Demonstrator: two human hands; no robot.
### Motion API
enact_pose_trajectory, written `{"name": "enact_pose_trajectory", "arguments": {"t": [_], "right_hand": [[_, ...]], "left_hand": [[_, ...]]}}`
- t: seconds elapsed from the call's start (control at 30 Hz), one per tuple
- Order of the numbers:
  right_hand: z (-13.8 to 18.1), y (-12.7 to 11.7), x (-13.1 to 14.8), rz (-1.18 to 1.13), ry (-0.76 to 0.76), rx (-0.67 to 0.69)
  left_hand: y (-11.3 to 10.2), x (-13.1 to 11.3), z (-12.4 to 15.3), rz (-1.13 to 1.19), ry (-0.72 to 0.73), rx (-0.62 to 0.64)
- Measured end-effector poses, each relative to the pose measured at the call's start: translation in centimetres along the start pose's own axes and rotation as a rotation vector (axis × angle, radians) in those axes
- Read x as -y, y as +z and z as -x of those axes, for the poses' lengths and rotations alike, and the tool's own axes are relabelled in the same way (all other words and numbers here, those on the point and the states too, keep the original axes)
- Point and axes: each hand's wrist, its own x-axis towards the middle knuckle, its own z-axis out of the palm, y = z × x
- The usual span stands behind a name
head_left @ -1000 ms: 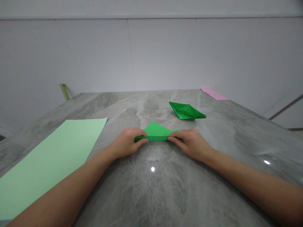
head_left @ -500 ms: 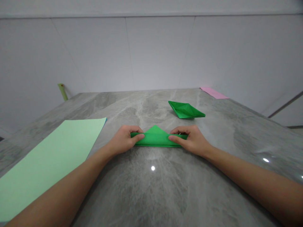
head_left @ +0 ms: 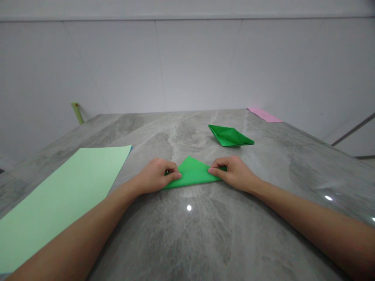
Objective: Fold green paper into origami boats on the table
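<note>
Slanting forearms (head_left: 304, 218) inward, pinching the folded green paper (head_left: 195, 173) near both ends at mid-table with a nearly closed left hand (head_left: 156, 176) and right hand (head_left: 236, 174). Showing a smooth, pointed peak and straight near edge. Having glossy, veined stone table (head_left: 175, 130) stretching toward a creased green boat (head_left: 231, 137) and pale sheet (head_left: 67, 199).

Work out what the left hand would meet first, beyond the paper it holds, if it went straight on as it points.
Past the folded green paper, the left hand would probably meet the right hand first, though depth is uncertain here.
</note>
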Motion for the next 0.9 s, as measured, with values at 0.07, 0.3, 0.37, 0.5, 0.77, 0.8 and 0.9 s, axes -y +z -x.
{"name": "enact_pose_trajectory", "arguments": {"t": [0.07,0.3,0.37,0.5,0.77,0.8,0.9], "right_hand": [[0.12,-0.04,0.0,0.002,-0.004,0.01],[0.18,0.09,-0.26,0.024,-0.009,-0.051],[0.06,0.12,-0.39,0.017,-0.016,-0.047],[-0.13,0.0,-0.52,0.009,-0.002,0.01],[-0.27,-0.68,-0.2,-0.025,0.008,0.118],[-0.28,-0.69,-0.2,-0.023,0.007,0.117],[-0.28,-0.64,-0.22,-0.011,0.008,0.103]], "left_hand": [[0.01,-0.07,0.07,0.071,0.008,0.042],[-0.03,0.02,0.28,0.083,0.091,0.067],[-0.1,0.13,0.26,0.034,0.168,0.034],[-0.19,0.06,0.34,0.042,0.227,0.041],[-0.1,-0.34,0.65,0.213,0.067,0.144],[-0.1,-0.32,0.63,0.235,0.036,0.146],[-0.18,-0.31,0.57,0.237,0.001,0.133]]}}
